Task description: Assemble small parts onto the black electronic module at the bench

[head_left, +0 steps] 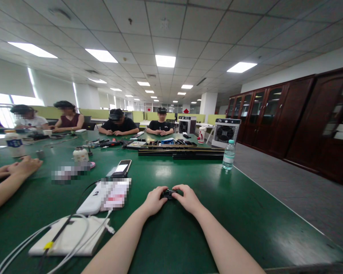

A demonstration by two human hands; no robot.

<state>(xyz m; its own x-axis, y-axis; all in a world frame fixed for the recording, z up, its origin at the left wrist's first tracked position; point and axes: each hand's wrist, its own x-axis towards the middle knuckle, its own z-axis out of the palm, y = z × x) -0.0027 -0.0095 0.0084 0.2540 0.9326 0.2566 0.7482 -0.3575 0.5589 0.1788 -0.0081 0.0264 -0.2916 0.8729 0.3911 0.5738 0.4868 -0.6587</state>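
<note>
In the head view a small black object [168, 194] is held just above or on the green table [246, 213]; its kind is too small to make out. My left hand [154, 201] grips it from the left, thumb and fingers curled round its side. From the right, my right hand [188, 198] pinches the same piece between thumb and index finger. Both forearms reach in from the bottom edge. The fingers cover the ends of the object.
Left of my arms lie a white power bank [91, 199], a phone [121, 168] and a white box [68, 236] with cables. A water bottle [228, 155] stands at the right edge, black bars [185, 153] across the middle. A neighbour's hands [24, 167] rest at left; several people sit beyond.
</note>
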